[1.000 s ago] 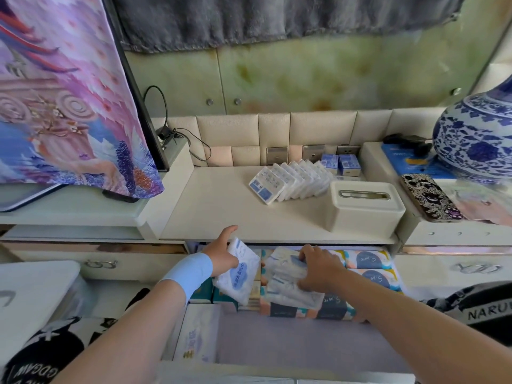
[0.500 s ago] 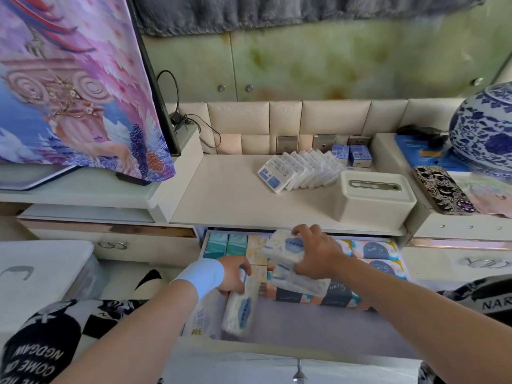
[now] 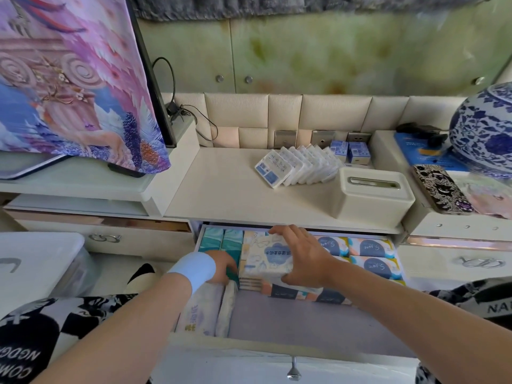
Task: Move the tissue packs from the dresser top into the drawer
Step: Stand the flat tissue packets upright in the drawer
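**A:** Where's the pack being moved?

**B:** In the right hand (image 3: 302,259). It's a white tissue pack with a blue cloud label (image 3: 266,257). The thumb is on its near edge and the fingers are over its far edge, so the grip is clamped on it. It's held over the stacked packs in the middle of the open drawer (image 3: 277,349), just below the front edge of the desk (image 3: 221,189).

**A:** And the other hand?

**B:** The left hand (image 3: 221,266), with a pale blue wristband (image 3: 194,268), reaches down into the drawer's left side. It's at the top of a white pack standing on edge (image 3: 227,306), beside a flat wipes pack (image 3: 198,314). The fingers are hidden, so I can't tell whether that grip is closed or apart.

**A:** What's on the desk?

**B:** A fanned row of small tissue packs (image 3: 299,166) leans near the back. Two small blue boxes (image 3: 350,152) stand just behind it, and a white tissue box (image 3: 374,198) sits to its right.

**A:** What else is in the drawer?

**B:** Teal packs (image 3: 221,239) at the back left and yellow-and-blue packs (image 3: 371,248) on the right.
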`<state>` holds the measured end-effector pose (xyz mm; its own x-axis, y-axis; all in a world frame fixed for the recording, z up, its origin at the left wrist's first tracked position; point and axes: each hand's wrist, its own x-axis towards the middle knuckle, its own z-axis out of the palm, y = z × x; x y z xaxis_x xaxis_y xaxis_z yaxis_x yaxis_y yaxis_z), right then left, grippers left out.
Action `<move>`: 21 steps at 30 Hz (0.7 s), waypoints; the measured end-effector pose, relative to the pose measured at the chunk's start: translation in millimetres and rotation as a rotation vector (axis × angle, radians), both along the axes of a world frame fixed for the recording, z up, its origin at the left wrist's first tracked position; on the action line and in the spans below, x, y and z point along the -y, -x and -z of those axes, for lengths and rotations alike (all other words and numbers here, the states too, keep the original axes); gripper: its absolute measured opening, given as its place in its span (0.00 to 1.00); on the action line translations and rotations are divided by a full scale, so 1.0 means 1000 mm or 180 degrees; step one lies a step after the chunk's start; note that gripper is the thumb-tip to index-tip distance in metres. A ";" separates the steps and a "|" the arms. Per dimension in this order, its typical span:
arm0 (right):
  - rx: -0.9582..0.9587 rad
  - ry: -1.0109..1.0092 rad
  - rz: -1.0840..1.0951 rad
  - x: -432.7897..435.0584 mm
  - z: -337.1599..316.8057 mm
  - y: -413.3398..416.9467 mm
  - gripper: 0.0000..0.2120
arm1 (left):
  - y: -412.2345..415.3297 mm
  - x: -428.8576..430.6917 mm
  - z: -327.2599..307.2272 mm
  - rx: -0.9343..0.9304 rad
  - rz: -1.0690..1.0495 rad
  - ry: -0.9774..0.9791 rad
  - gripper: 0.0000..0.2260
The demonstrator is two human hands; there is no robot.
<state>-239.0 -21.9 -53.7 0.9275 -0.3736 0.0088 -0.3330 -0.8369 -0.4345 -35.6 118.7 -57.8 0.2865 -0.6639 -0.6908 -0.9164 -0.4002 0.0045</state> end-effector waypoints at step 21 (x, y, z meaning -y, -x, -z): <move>-0.1729 -0.1860 0.0754 -0.070 0.006 -0.023 0.15 | 0.027 -0.001 -0.018 -0.1890 -0.2149 0.0659 0.24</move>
<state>-216.3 48.1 -59.7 0.6430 -0.3649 -0.6734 -0.7606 -0.4078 -0.5052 -62.2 120.1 -39.7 0.2944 -0.6115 -0.7345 -0.3132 -0.7878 0.5303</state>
